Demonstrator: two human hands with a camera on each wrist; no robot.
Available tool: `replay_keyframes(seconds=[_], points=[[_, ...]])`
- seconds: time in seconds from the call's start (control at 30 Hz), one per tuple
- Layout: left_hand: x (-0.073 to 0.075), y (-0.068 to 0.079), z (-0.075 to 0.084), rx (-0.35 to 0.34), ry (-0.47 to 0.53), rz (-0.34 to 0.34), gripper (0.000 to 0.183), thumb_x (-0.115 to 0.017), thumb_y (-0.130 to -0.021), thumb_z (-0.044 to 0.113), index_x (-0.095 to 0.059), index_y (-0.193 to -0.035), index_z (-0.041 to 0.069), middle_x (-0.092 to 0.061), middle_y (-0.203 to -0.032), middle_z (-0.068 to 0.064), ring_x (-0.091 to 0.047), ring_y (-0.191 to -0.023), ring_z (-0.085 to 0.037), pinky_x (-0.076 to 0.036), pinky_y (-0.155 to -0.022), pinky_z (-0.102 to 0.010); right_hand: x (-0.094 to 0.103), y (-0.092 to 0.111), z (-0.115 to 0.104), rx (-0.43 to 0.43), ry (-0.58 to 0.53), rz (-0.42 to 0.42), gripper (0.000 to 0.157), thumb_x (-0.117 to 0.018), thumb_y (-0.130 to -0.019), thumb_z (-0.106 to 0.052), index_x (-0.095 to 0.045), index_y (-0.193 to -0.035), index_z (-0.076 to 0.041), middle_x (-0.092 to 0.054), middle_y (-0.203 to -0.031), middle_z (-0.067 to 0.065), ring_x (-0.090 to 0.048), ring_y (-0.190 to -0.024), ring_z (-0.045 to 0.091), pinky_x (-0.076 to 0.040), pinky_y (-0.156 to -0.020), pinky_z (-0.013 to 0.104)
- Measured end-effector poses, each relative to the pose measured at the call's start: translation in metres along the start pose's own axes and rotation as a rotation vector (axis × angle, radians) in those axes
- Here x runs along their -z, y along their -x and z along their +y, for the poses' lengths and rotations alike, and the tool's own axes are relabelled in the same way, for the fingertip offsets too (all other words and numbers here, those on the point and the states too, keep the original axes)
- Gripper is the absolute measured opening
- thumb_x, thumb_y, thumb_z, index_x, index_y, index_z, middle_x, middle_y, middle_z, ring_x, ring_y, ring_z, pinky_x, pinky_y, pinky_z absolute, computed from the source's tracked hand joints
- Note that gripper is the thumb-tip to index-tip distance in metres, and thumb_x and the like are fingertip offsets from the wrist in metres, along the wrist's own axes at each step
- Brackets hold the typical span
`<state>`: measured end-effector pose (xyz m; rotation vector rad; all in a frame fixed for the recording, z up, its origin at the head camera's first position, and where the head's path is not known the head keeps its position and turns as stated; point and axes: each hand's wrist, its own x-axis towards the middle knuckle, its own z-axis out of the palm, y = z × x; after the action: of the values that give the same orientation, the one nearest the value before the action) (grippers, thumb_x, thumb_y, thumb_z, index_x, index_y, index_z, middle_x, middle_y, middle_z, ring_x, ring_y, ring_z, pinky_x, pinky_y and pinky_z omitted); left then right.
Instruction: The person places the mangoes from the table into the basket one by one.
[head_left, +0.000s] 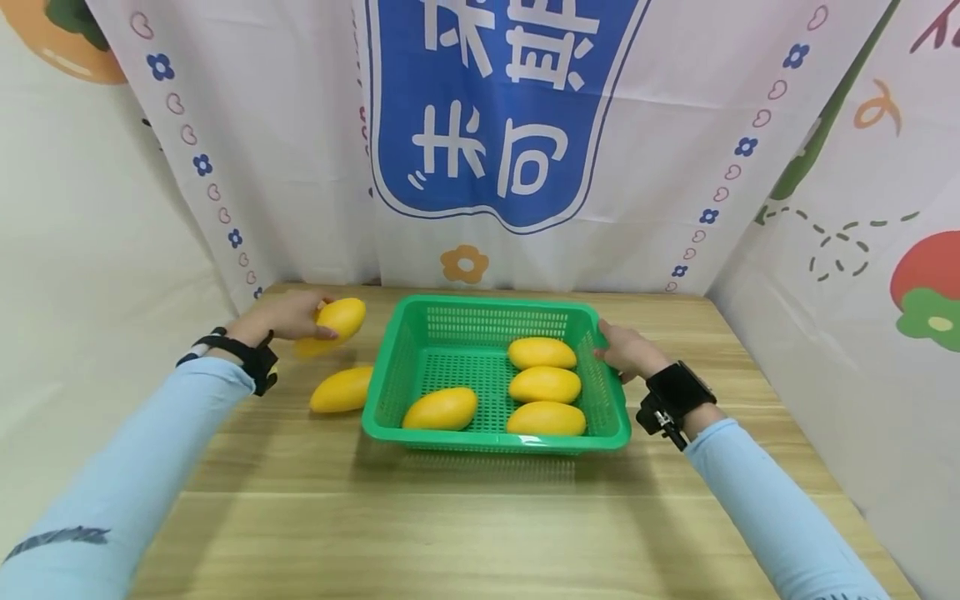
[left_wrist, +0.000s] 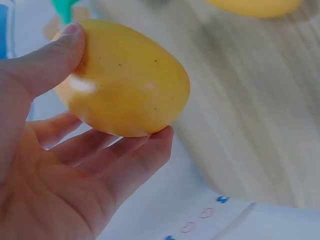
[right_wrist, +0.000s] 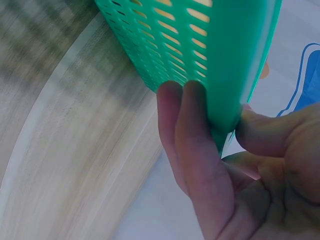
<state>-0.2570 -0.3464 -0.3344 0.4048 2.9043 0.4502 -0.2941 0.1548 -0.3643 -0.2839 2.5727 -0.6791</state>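
My left hand holds a yellow mango between thumb and fingertips, left of a green plastic basket. On the table under that hand, another mango lies against the basket's left side. Inside the basket one mango rests at the front left. Three more form a column along the right: a back one, a middle one and a front one. My right hand pinches the basket's right rim, with the thumb at the rim and fingers against the outer wall.
The basket stands on a wood-grain table. A white printed cloth with a blue sign hangs behind the table, and more cloth lines the sides. Each wrist wears a strapped black device, such as the right one.
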Motion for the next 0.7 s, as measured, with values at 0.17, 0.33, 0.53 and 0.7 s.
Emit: replay_keyframes(seconds=[0.17, 0.33, 0.53, 0.7], points=[[0.014, 0.001, 0.025, -0.018, 0.002, -0.001, 0.058, -0.07, -0.083, 0.027, -0.047, -0.126, -0.005, -0.061, -0.108, -0.021, -0.058, -0.085, -0.025, -0.05, -0.074, -0.039, -0.001, 0.003, -0.001, 0.01, -0.012, 0.006, 0.066, -0.041, -0.1, -0.012, 0.004, -0.148, -0.001, -0.022, -0.144, 0.034, -0.058, -0.1, 0.035, -0.058, -0.06, 0.031], [0.017, -0.008, 0.054, -0.052, 0.028, -0.045, 0.061, -0.071, -0.082, 0.031, -0.047, -0.126, -0.003, -0.06, -0.111, -0.02, -0.059, -0.087, -0.024, -0.052, -0.073, -0.036, -0.002, 0.004, 0.001, 0.009, -0.023, 0.009, 0.067, -0.041, -0.1, -0.012, 0.004, -0.148, -0.001, -0.023, -0.143, 0.035, -0.06, -0.096, 0.033, -0.058, -0.061, 0.031], [0.014, -0.021, 0.09, -0.094, 0.004, -0.107, 0.066, -0.072, -0.079, 0.036, -0.047, -0.127, -0.001, -0.062, -0.109, -0.018, -0.059, -0.086, -0.022, -0.053, -0.07, -0.031, -0.003, 0.004, 0.001, 0.017, -0.031, 0.017, 0.066, -0.04, -0.1, -0.012, 0.004, -0.148, -0.001, -0.022, -0.145, 0.034, -0.058, -0.1, 0.035, -0.058, -0.061, 0.031], [0.009, -0.032, 0.118, -0.136, -0.054, -0.178, 0.067, -0.071, -0.08, 0.035, -0.044, -0.131, 0.002, -0.059, -0.111, -0.016, -0.056, -0.089, -0.023, -0.051, -0.076, -0.033, -0.003, 0.006, 0.0, 0.017, -0.04, 0.018, 0.066, -0.04, -0.1, -0.012, 0.004, -0.148, -0.002, -0.023, -0.144, 0.034, -0.059, -0.099, 0.034, -0.058, -0.061, 0.032]])
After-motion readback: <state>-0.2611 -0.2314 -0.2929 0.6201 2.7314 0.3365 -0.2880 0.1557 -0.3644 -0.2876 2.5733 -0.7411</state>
